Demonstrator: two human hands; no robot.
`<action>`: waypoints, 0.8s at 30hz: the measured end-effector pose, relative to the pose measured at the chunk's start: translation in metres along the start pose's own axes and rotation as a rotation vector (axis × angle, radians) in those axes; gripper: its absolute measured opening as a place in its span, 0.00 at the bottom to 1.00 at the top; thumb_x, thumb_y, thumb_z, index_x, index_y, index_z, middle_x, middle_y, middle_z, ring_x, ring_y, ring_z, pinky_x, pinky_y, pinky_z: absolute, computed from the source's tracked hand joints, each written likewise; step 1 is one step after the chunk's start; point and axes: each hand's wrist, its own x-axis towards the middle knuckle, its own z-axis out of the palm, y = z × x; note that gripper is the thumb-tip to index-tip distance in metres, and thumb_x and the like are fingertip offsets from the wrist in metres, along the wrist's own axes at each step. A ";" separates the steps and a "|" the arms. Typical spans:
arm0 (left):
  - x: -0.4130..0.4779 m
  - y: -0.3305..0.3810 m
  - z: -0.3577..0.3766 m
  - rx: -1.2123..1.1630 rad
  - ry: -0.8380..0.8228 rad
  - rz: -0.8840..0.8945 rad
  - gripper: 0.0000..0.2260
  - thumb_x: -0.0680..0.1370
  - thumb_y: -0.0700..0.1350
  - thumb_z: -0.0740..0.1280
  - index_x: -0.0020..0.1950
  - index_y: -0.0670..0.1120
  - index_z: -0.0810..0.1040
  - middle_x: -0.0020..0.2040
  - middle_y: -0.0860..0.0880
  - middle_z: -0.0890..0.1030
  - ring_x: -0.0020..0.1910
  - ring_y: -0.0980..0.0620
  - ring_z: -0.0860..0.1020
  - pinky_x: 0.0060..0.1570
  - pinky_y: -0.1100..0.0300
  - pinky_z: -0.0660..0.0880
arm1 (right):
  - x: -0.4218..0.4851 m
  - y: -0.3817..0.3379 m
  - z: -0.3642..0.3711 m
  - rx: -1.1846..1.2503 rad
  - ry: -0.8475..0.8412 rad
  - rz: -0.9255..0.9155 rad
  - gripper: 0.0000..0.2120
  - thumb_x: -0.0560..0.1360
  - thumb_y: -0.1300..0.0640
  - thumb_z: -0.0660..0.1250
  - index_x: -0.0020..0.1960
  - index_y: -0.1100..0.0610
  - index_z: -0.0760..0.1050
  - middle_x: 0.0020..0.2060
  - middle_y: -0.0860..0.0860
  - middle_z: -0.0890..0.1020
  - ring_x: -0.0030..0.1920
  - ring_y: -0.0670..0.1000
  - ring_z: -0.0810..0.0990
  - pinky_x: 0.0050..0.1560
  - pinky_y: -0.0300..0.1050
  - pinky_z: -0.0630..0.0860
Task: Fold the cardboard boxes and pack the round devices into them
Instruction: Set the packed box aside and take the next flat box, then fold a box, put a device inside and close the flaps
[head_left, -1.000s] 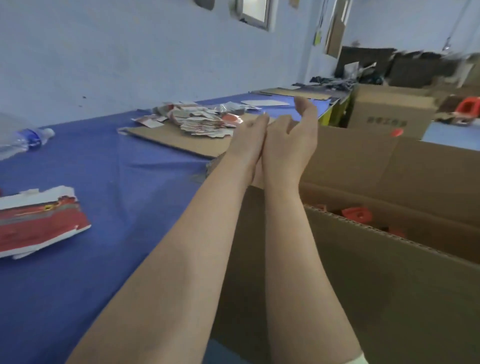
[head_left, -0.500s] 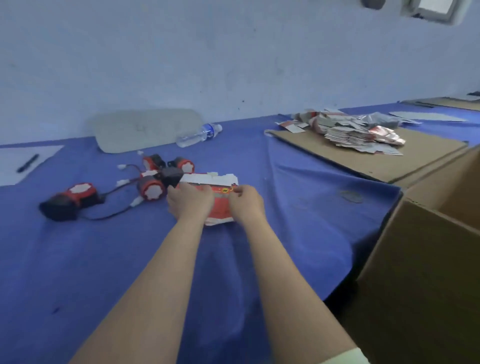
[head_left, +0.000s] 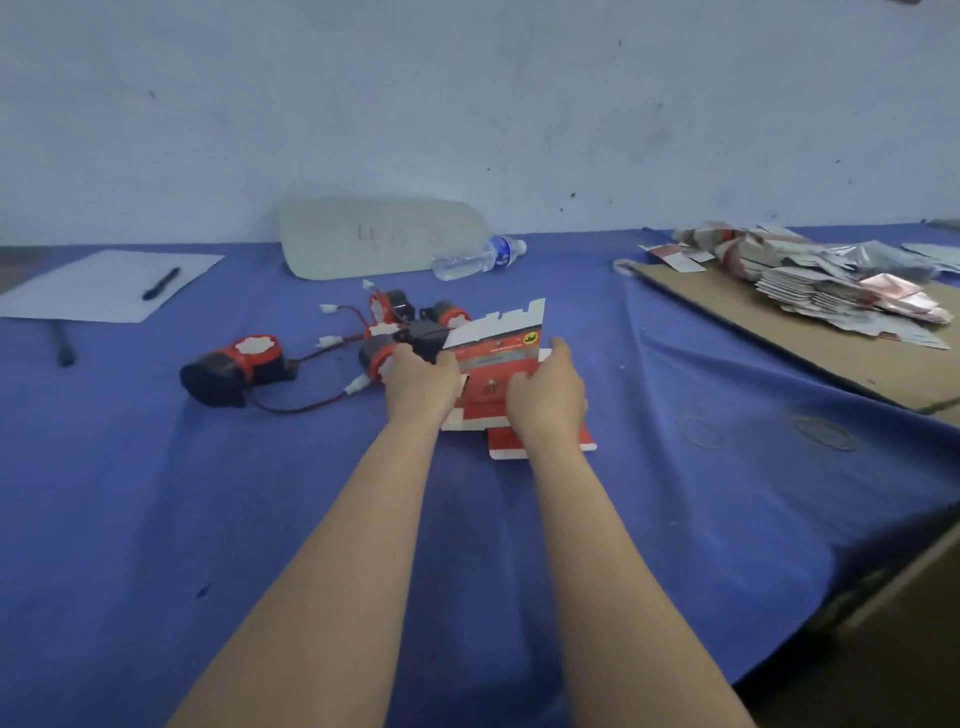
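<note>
A flat red-and-white cardboard box lies half raised on the blue tablecloth, its far flap standing up. My left hand grips its left edge and my right hand grips its right side. Just beyond, several round black-and-red devices with red wires lie in a cluster. A larger black-and-red device lies apart to the left.
A pile of flat boxes sits on a brown cardboard sheet at the right. A water bottle and a grey pad lie by the wall. Paper with a pen lies far left. Two rubber bands lie right.
My view swung left from the big brown carton to the table. Both hands dropped onto the flat box, gripped it and have lifted its far flap upright.
</note>
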 end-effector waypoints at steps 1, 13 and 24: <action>0.003 0.001 -0.005 -0.021 0.017 0.012 0.21 0.78 0.46 0.60 0.68 0.38 0.68 0.65 0.37 0.73 0.61 0.38 0.74 0.59 0.49 0.72 | 0.001 -0.002 -0.004 0.028 0.017 -0.004 0.21 0.76 0.62 0.57 0.69 0.57 0.66 0.59 0.55 0.78 0.61 0.58 0.75 0.62 0.51 0.69; 0.012 -0.006 -0.067 -0.310 0.307 0.220 0.10 0.80 0.41 0.60 0.61 0.45 0.71 0.50 0.52 0.77 0.48 0.52 0.76 0.48 0.59 0.72 | -0.018 -0.062 0.036 0.277 -0.030 -0.310 0.25 0.74 0.66 0.55 0.68 0.50 0.68 0.52 0.52 0.79 0.52 0.55 0.77 0.51 0.47 0.72; 0.006 -0.062 -0.121 -0.507 0.485 0.186 0.17 0.79 0.56 0.63 0.57 0.46 0.65 0.49 0.57 0.73 0.40 0.74 0.73 0.37 0.80 0.67 | -0.071 -0.055 0.132 0.450 -0.294 -0.366 0.15 0.80 0.46 0.57 0.65 0.46 0.71 0.48 0.44 0.81 0.47 0.42 0.78 0.43 0.33 0.69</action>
